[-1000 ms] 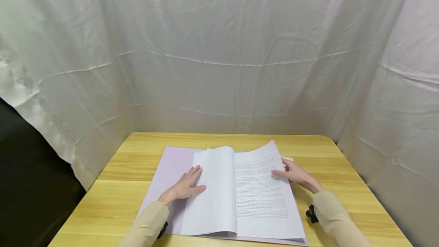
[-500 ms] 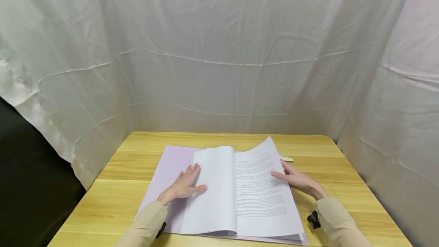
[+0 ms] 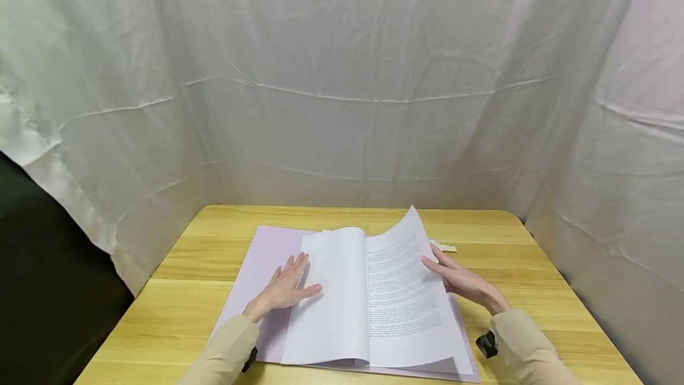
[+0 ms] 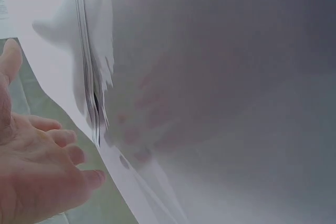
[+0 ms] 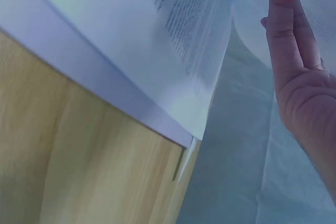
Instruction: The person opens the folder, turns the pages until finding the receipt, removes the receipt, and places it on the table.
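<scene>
A lilac folder or cover [image 3: 271, 254] lies spread on the table with a stack of white sheets opened like a book. Over the blank left-hand pages [image 3: 333, 302] my left hand [image 3: 283, 287] rests with its fingers spread, the thumb on the paper. At the right edge of the printed page [image 3: 401, 319], my right hand [image 3: 464, 281] pinches the sheet, thumb on top and fingers behind. This sheet is lifted and curved, its far corner raised. In the right wrist view, the right hand [image 5: 302, 61] is against the raised sheet, above more printed pages [image 5: 157, 61].
A pale yellow strip [image 3: 447, 248] sticks out past the stack's right side. All this lies on a wood-grain table [image 3: 171, 314]. Light grey curtains [image 3: 342, 135] hang behind and at both sides. Something black [image 3: 48, 266] shows at the left.
My right hand has raised the printed sheet and drawn it slightly left; its far corner stands higher and the near corner has lifted off the pages below. The left hand has barely shifted.
</scene>
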Demonstrator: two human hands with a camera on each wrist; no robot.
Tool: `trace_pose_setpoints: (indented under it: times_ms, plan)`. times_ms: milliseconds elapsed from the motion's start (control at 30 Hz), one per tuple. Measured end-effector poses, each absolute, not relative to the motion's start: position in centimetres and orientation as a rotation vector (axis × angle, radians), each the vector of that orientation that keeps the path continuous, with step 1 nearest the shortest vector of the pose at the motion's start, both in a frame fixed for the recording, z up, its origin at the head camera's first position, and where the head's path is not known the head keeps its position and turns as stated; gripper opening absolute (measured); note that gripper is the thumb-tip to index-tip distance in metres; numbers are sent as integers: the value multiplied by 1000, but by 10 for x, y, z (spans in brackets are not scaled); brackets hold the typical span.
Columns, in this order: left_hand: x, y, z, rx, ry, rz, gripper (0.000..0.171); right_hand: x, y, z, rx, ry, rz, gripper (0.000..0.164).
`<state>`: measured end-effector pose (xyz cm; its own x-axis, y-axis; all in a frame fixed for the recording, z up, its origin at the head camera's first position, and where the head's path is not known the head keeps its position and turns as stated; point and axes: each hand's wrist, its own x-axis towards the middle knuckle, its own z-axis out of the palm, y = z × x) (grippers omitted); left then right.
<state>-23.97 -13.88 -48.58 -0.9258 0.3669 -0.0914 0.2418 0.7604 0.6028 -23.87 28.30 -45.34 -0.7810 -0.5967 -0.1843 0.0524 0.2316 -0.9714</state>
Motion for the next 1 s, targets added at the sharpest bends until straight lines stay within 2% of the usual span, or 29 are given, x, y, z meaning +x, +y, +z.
trace_pose_setpoints:
  times_ms: [1000]
  plan:
    - [-241,-123,-476,527,2684,1091,92,-237,253,-437,-759,1846,-1614,58]
